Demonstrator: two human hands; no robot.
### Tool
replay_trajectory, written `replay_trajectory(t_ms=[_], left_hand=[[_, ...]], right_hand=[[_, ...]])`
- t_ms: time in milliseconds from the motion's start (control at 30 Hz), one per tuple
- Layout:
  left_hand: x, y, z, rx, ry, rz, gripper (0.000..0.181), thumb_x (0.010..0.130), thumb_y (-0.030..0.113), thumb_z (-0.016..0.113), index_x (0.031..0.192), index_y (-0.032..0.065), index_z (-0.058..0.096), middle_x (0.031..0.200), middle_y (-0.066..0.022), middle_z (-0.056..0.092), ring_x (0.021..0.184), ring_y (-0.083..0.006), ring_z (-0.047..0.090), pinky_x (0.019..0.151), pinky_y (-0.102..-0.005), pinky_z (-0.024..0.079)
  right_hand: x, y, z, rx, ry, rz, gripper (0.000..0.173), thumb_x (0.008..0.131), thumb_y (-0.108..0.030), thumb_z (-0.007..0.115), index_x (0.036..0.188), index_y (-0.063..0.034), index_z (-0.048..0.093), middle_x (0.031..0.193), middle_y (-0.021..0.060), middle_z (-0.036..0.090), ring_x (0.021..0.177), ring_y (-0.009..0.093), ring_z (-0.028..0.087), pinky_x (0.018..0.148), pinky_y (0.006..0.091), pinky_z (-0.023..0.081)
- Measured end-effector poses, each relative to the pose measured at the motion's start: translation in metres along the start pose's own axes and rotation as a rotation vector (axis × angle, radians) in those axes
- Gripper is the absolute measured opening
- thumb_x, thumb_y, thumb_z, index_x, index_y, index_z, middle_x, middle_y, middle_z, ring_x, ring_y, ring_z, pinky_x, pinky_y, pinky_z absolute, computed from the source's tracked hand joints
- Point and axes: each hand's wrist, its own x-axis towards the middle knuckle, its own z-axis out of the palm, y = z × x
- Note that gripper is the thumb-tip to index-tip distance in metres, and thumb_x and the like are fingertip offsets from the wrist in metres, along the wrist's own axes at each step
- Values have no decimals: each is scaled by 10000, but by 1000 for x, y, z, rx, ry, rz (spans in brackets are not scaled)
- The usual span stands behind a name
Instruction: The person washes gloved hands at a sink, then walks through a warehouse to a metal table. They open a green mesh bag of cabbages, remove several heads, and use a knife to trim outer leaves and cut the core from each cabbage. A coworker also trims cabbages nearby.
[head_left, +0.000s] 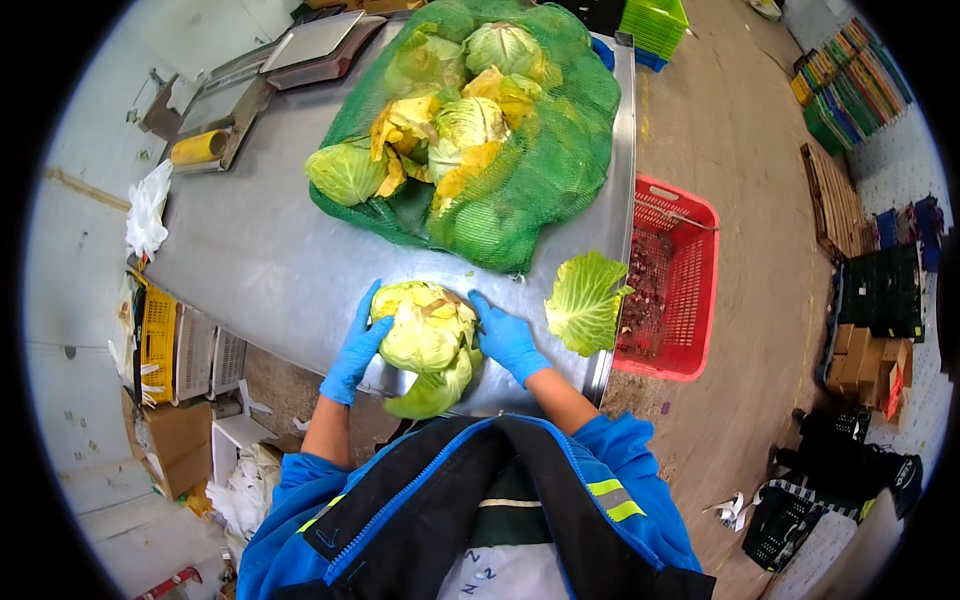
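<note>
A head of cabbage (420, 326) with loosened outer leaves rests near the front edge of the metal table (262, 262). My left hand (360, 349), in a blue glove, is on its left side. My right hand (508, 335), also gloved, is at its right side with the fingers apart; whether it touches the cabbage is hard to tell. One leaf (429, 394) hangs from the head towards me. A loose cabbage leaf (586, 302) lies at the table's right edge. Behind the cabbage, a green mesh sack (555, 180) holds several cabbages, some with yellowed leaves.
On the floor against the table's right side stands a red plastic crate (694, 300) with dark scraps inside. A weighing scale (322, 49) and a yellow roll (199, 148) are at the back left. Yellow and white crates (161, 337) and a cardboard box (180, 446) stand at the left.
</note>
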Motion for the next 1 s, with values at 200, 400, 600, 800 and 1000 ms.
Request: replay_trajectory(t_ms=[200,400,600,800,1000], left_hand=[[-22,-15,9,-129,-19,17,960,741,37,723,1476,150,116,1369,-152,381,1231,-257,417,1018,-367,378],[-14,1,10,-103,-272,31,1021,645,37,778,1470,124,184,1406,-134,361,1278,-248,375,1065,-362,311],[21,7,-9,110,-535,19,1007,624,69,790,1461,107,230,1438,-126,335,1309,-235,333,1105,-335,218],[60,36,12,408,-841,51,952,664,97,776,1454,95,243,1445,-123,329,1321,-232,306,1110,-327,206],[19,-53,-15,-104,-196,-477,779,836,317,672,1423,118,200,1295,-143,450,1117,-273,521,835,-397,498]], right_hand=[[-25,-17,-2,478,6,-46,760,736,-17,487,1440,-216,280,1288,193,505,1081,345,571,885,394,478],[-71,7,0,994,-98,595,406,837,-142,559,1235,-68,521,794,92,630,657,179,601,629,313,489],[-134,2,-11,879,-172,623,307,878,-282,596,1058,-34,600,614,37,521,547,149,533,542,294,438],[-43,-64,-48,551,240,3,421,909,-208,497,1307,-80,453,1149,194,560,963,351,588,830,401,470],[-19,-36,-7,356,402,278,448,907,-244,503,1303,-41,449,1249,196,522,1111,348,530,914,395,441]])
